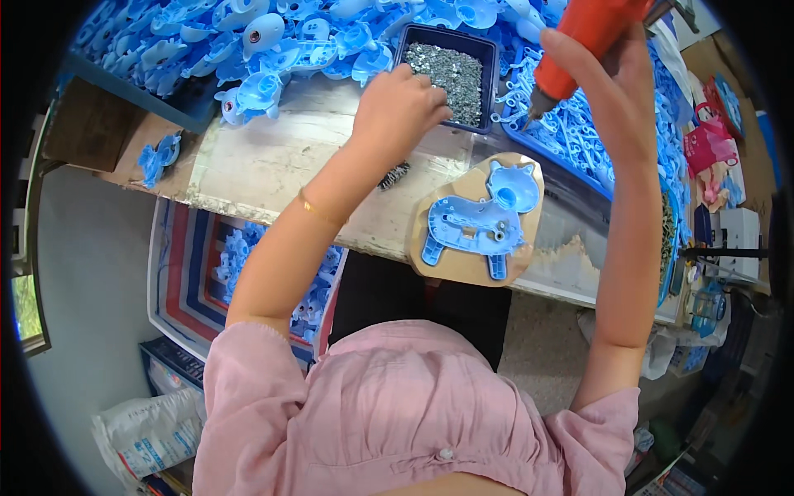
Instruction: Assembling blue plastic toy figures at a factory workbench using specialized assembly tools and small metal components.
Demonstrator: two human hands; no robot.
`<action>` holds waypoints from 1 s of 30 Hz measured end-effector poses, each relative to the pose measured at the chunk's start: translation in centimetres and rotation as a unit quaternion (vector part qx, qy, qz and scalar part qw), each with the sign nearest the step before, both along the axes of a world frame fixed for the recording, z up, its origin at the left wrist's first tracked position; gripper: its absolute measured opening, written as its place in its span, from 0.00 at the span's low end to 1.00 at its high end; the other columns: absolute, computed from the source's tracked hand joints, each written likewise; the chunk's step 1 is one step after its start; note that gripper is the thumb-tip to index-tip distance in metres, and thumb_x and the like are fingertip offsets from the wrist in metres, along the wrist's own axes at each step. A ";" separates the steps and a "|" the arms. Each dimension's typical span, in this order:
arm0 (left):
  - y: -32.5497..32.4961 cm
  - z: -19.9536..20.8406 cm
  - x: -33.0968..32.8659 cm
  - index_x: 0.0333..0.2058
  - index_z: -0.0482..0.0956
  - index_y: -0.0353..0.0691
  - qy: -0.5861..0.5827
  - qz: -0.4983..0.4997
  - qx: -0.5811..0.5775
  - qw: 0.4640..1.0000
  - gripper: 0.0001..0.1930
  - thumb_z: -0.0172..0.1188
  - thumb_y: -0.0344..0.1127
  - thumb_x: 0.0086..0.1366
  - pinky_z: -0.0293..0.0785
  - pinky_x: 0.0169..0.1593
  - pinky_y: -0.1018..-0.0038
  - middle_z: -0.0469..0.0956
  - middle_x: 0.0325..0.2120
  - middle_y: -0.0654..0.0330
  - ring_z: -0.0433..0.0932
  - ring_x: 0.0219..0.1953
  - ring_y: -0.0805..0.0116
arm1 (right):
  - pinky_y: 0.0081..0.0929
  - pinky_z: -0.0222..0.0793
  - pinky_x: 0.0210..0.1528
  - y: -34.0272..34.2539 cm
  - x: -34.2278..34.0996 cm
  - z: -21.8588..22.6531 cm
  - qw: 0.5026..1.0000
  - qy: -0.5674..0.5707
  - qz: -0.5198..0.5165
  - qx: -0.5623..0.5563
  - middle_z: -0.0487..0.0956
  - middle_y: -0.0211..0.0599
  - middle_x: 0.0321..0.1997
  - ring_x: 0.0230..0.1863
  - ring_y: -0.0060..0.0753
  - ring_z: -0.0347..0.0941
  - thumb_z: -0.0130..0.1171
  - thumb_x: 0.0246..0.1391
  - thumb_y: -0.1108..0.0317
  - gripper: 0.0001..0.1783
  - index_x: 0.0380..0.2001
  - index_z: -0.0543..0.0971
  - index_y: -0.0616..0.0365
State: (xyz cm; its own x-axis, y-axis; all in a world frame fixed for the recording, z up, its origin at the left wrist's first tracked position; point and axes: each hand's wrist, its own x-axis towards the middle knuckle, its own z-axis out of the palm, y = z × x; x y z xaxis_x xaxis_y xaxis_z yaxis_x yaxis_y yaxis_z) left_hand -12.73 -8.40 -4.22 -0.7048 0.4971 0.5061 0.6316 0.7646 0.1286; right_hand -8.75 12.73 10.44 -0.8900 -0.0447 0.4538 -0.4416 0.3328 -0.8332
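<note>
My right hand (616,91) is wrapped round a red power screwdriver (573,51), its tip pointing down over a bin of small light-blue plastic parts (571,136). At the near left corner of a dark blue tray of small metal screws (451,78), my left hand (401,103) has its fingers curled together. Whatever they may hold is hidden. Between my forearms, near the table's front edge, a light-blue animal-shaped plastic shell half (475,225) lies hollow side up on a tan board (426,256). Neither hand touches the shell. A small dark pile of screws (394,175) sits beside my left wrist.
Light-blue animal-shaped shells (306,41) are heaped along the far side. One loose blue piece (159,159) lies at the table's left. Below it stands a striped box (178,273) holding more blue parts. A white bag (157,434) is at lower left.
</note>
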 end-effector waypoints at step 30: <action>2.3 -0.9 12.3 0.42 0.79 0.42 -0.182 -0.147 0.229 0.945 0.15 0.69 0.39 0.59 0.75 0.44 0.64 0.80 0.36 0.60 0.77 0.41 0.56 | 0.22 0.65 0.23 -4.0 5.9 -5.4 0.973 -0.069 0.145 -0.164 0.72 0.31 0.22 0.17 0.19 0.65 0.55 0.52 0.76 0.21 0.50 0.70 0.66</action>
State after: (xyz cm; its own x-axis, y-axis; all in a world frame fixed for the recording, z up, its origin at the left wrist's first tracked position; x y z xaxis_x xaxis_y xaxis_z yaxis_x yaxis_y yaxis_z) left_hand -0.43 -6.11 -5.15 -0.7386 0.4863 0.4668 0.6587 0.3736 0.6531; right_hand -2.82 8.76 5.03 -0.9148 -0.1754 0.3638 -0.3546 -0.0822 -0.9314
